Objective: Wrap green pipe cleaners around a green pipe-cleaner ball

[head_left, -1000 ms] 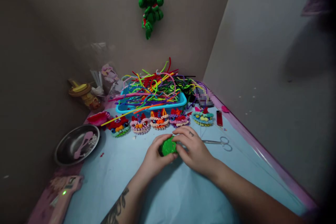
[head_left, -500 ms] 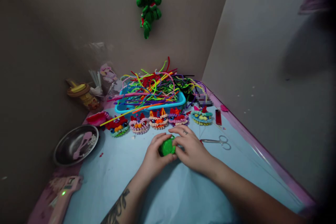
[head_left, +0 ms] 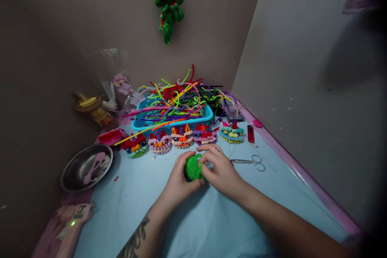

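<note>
Between my hands, above the blue table sheet, is a rounded green pipe-cleaner piece (head_left: pixel 192 167) with a small loop at its upper right. My left hand (head_left: pixel 179 179) curls round its left side and underside, thumb below and fingers above. With bent fingers, my right hand (head_left: pixel 221 171) pinches the right edge of the same piece. Part of the piece is covered by my fingers. Just beyond them stand several colourful pipe-cleaner lion heads (head_left: pixel 182 136) in a row. Silver scissors (head_left: pixel 248 162) lie to the right of my right hand.
A blue basket (head_left: pixel 172 125) heaped with coloured pipe cleaners (head_left: pixel 169 102) stands at the back. On the left are a metal bowl (head_left: pixel 68 181) and a pink device (head_left: pixel 72 229) with a green light. A red lighter (head_left: pixel 250 134) lies right. Green ornaments (head_left: pixel 169 4) hang on the wall.
The fingers of my right hand have drawn in slightly at the green piece's edge, and more of the piece shows. Both hands stay in nearly the same spot.
</note>
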The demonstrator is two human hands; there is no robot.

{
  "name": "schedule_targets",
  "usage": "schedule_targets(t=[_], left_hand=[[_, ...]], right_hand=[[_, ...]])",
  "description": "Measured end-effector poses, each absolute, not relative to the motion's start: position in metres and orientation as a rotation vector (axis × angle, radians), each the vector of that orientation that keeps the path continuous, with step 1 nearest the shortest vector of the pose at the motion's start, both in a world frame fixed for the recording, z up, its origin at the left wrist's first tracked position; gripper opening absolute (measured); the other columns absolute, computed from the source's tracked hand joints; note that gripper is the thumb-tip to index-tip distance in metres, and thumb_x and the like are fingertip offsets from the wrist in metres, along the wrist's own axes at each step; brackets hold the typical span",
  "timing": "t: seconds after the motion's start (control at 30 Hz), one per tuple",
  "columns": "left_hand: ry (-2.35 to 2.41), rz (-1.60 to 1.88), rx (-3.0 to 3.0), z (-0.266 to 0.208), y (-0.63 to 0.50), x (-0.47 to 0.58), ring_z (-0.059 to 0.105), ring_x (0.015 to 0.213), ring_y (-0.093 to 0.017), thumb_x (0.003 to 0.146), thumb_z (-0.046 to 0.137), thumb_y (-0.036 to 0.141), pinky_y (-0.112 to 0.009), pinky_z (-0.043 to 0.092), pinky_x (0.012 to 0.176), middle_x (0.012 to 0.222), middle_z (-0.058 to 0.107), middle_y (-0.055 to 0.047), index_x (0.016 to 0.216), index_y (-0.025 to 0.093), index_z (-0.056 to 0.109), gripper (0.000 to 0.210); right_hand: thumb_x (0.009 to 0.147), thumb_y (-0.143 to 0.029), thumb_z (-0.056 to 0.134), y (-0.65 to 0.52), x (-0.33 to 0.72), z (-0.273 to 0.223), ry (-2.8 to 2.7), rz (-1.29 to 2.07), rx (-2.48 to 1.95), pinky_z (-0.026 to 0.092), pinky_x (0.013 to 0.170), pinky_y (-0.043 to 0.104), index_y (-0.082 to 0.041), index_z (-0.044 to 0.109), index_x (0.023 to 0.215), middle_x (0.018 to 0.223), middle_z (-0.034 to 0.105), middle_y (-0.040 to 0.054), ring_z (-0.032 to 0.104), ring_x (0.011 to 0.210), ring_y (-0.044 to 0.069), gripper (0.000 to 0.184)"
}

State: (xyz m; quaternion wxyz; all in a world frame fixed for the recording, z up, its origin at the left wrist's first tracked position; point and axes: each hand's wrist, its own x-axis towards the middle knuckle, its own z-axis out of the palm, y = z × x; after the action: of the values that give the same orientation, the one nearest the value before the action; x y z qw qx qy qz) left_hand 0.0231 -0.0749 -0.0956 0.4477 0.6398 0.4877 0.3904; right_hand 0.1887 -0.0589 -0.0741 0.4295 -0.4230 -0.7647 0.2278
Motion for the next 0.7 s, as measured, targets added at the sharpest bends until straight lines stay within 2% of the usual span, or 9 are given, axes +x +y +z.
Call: schedule_targets(t=[0.17, 0.4, 0.57, 0.7], left_hand=[[1.265, 1.012, 1.696, -0.096, -0.074, 0.024, 0.052, 0.115, -0.026, 0.063, 0.074, 0.015, -0.044, 0.042, 0.098, 0.123, 0.054, -0.01, 0.12, 0.022, 0.05, 0.063], [1.314, 1.056, 1.842, -0.094, -0.075, 0.023, 0.048, 0.12, -0.026, 0.065, 0.069, 0.011, -0.044, 0.039, 0.103, 0.127, 0.048, -0.011, 0.123, 0.022, 0.049, 0.062], [1.331, 1.069, 1.827, -0.094, -0.075, 0.022, 0.05, 0.118, -0.026, 0.063, 0.066, 0.008, -0.043, 0.04, 0.102, 0.127, 0.049, -0.011, 0.12, 0.021, 0.052, 0.061], [1.321, 1.117, 1.767, -0.094, -0.073, 0.022, 0.052, 0.115, -0.026, 0.061, 0.065, 0.006, -0.044, 0.041, 0.1, 0.12, 0.054, -0.009, 0.117, 0.021, 0.053, 0.059]], right_hand=[[0.073, -0.003, 0.051, -0.059, 0.187, -0.075, -1.912, 0.517, -1.092, 0.045, 0.089, 0.044, -0.021, 0.057, 0.078, 0.105, 0.058, 0.008, 0.052, 0.105, 0.025, 0.02], [0.074, -0.002, 0.049, -0.059, 0.183, -0.075, -1.938, 0.492, -1.146, 0.047, 0.087, 0.045, -0.02, 0.054, 0.076, 0.099, 0.057, 0.0087, 0.052, 0.1, 0.025, 0.019], [0.076, -0.001, 0.049, -0.056, 0.189, -0.072, -2.122, 0.497, -1.093, 0.043, 0.096, 0.049, -0.02, 0.057, 0.08, 0.114, 0.055, 0.0098, 0.046, 0.115, 0.027, 0.021], [0.079, 0.0, 0.044, -0.058, 0.196, -0.069, -2.24, 0.556, -1.012, 0.039, 0.103, 0.05, -0.019, 0.056, 0.092, 0.124, 0.05, 0.0117, 0.038, 0.126, 0.026, 0.026]])
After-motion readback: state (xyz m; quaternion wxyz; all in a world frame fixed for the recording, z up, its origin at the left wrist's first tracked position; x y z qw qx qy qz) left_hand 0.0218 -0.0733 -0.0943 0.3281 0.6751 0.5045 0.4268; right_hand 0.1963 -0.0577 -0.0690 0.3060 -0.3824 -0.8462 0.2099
